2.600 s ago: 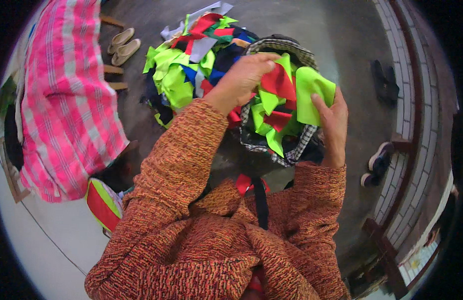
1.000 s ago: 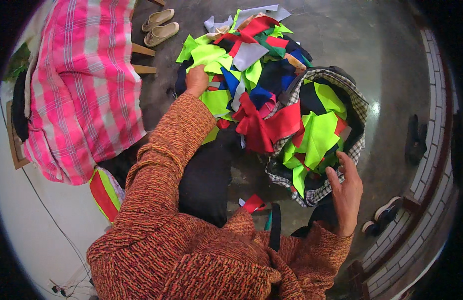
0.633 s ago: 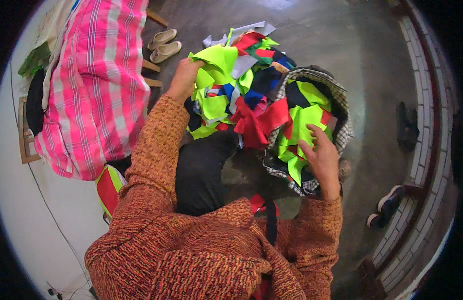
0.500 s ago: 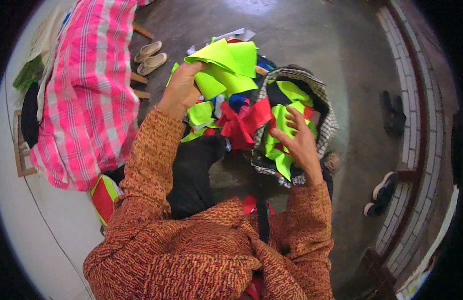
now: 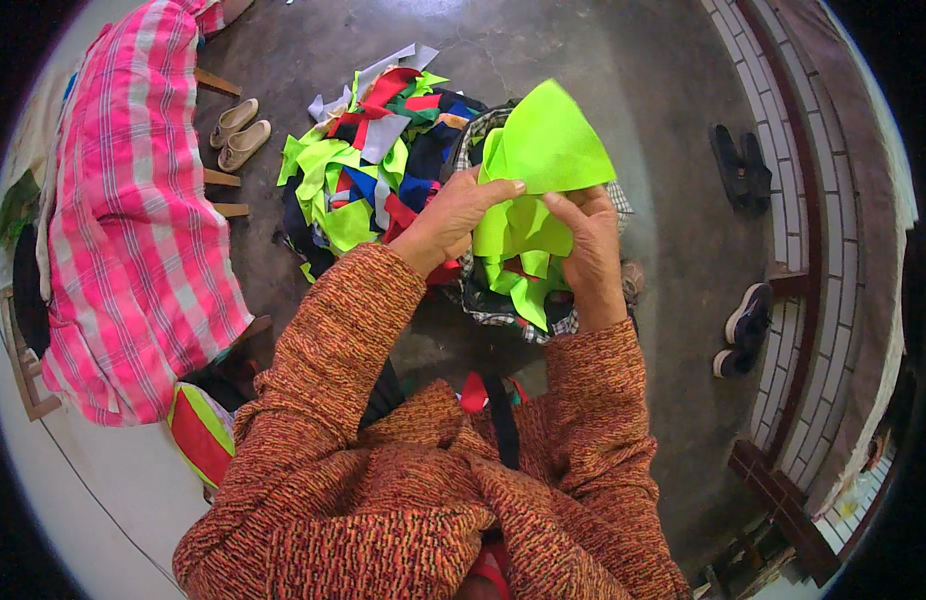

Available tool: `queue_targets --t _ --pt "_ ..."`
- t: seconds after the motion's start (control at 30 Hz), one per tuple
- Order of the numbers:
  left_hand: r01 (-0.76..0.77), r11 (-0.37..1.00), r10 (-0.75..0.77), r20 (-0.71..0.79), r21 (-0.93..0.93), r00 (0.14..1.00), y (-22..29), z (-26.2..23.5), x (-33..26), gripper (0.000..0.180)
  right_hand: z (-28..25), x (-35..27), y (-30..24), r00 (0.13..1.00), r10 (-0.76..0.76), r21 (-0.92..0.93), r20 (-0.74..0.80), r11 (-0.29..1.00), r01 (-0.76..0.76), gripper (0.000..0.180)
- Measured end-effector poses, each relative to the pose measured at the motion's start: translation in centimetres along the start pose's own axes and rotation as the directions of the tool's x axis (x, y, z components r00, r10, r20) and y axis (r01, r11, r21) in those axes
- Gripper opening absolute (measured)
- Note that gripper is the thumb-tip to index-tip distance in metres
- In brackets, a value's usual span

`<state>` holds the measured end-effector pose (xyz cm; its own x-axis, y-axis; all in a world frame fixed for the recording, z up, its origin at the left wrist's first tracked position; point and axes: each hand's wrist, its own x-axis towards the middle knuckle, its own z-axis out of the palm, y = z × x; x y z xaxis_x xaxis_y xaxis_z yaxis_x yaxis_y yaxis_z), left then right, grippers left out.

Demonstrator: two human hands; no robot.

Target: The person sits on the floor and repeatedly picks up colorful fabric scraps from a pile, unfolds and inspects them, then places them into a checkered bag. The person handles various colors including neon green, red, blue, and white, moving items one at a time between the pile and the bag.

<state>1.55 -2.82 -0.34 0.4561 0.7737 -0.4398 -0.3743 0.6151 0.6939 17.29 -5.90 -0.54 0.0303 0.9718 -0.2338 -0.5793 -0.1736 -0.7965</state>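
Between both hands I hold a neon-green fabric piece (image 5: pixel 551 140) above a checked bag. My left hand (image 5: pixel 453 218) pinches its lower left edge between thumb and fingers. At its lower right edge, my right hand (image 5: pixel 591 245) is closed on it too, thumb on top and the other fingers mostly hidden. Below the held fabric, more green scraps (image 5: pixel 528 292) and a bit of red show in the black-and-white checked bag (image 5: pixel 536 333). Left of the bag lies a scrap heap (image 5: pixel 368 165) in green, red, blue, grey and black on the floor.
A bed or bench with a pink checked cover (image 5: pixel 143 210) stands at the left, its wooden legs showing. Beige shoes (image 5: pixel 240 135) sit beside it. Dark slippers (image 5: pixel 740 168) and dark sneakers (image 5: pixel 745 325) lie along the white-tiled ledge (image 5: pixel 795 290) at the right.
My left hand has carried the green fabric from over the heap to above the bag. My right hand, open over the bag before, has closed on the fabric. The view has shifted slightly.
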Motion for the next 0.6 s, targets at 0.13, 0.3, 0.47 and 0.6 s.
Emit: queue_targets --t 0.13,0.3,0.47,0.6 --pt "-0.081 0.996 0.080 0.012 0.048 0.997 0.1 -0.1 0.2 0.035 -0.1 0.1 -0.8 0.985 -0.102 0.011 -0.138 0.994 0.104 0.027" --pt "-0.024 0.993 0.021 0.024 0.115 0.999 0.5 -1.0 0.3 0.032 -1.9 0.7 -1.4 0.915 -0.222 -0.022 -0.336 0.973 0.228 0.021" --pt "-0.003 0.984 0.007 -0.021 0.179 1.000 0.9 -1.2 0.6 0.027 -4.1 0.7 -2.5 0.921 -0.233 -0.065 -0.312 0.972 0.224 0.010" --pt "-0.024 0.963 0.033 -0.030 0.270 0.999 1.0 -1.5 0.7 0.029 -3.5 0.6 -2.6 0.914 -0.240 -0.092 -0.327 0.971 0.222 0.006"
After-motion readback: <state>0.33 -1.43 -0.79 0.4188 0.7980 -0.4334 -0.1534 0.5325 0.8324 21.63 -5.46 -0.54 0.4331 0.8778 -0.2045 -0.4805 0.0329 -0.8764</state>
